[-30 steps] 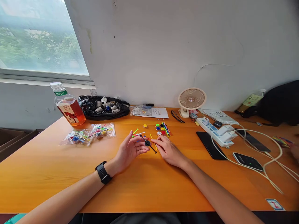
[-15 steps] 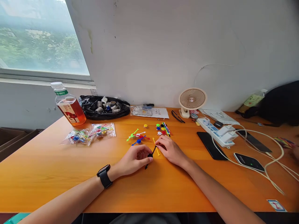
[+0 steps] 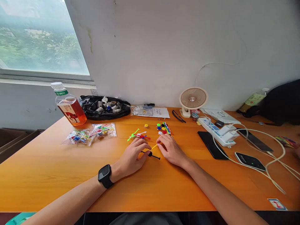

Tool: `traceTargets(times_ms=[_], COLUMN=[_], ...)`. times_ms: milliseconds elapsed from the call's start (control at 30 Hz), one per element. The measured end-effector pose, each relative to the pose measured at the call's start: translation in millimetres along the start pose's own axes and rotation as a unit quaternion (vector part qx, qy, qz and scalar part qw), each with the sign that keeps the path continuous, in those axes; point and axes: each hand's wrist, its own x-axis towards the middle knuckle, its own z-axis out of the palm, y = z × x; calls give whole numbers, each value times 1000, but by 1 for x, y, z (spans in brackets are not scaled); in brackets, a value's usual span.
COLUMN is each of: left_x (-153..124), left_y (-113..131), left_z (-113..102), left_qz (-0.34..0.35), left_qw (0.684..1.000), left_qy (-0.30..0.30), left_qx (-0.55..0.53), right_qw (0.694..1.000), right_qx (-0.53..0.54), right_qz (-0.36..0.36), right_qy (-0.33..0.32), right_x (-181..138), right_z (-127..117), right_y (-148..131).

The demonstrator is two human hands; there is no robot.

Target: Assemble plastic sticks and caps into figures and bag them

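My right hand (image 3: 172, 150) pinches one end of a yellow plastic arrow (image 3: 154, 146) between thumb and fingertips. At the other end of this arrow, the thumb and forefinger of my left hand (image 3: 134, 154) are closed, hiding its tip. Just below the left fingertips lies a black arrow spinner (image 3: 154, 156) with a round hub, partly covered by the left thumb. Behind my left hand lie a green arrow spinner (image 3: 133, 135), a red arrow spinner (image 3: 142, 137) and a white arrow (image 3: 142, 133). Small coloured round bases (image 3: 159, 128) and a bundle of loose arrows (image 3: 167, 128) sit behind my right hand.
Clear bags of spinner parts (image 3: 103, 130) and a tea bottle (image 3: 71, 109) stand left. A black plastic bag (image 3: 104, 107) and a small fan (image 3: 193, 98) are along the wall. To the right are a power strip (image 3: 217, 132), phones (image 3: 249, 162) and looping white cables (image 3: 277, 159).
The black spinner has left my left hand's grip and now lies turned on the table. The yellow arrow has been picked up and is between my fingertips.
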Motion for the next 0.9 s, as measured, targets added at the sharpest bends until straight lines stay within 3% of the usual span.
traceTargets(times_ms=[267, 400, 633, 900], left_x=[0, -1, -1, 1], left_y=[1, -8, -20, -25], left_z=[0, 0, -3, -2], left_qz=[45, 21, -2, -25], left_qw=[994, 997, 998, 987], left_qy=[-85, -52, 22, -15], left_qx=[46, 44, 55, 159], right_qw=[996, 990, 988, 985], right_qx=[52, 98, 101, 105], right_qz=[60, 73, 31, 22], right_qy=[51, 67, 108, 135], right_x=[-1, -3, 1, 3], right_z=[2, 5, 5, 10], right_y=[4, 6, 8, 12])
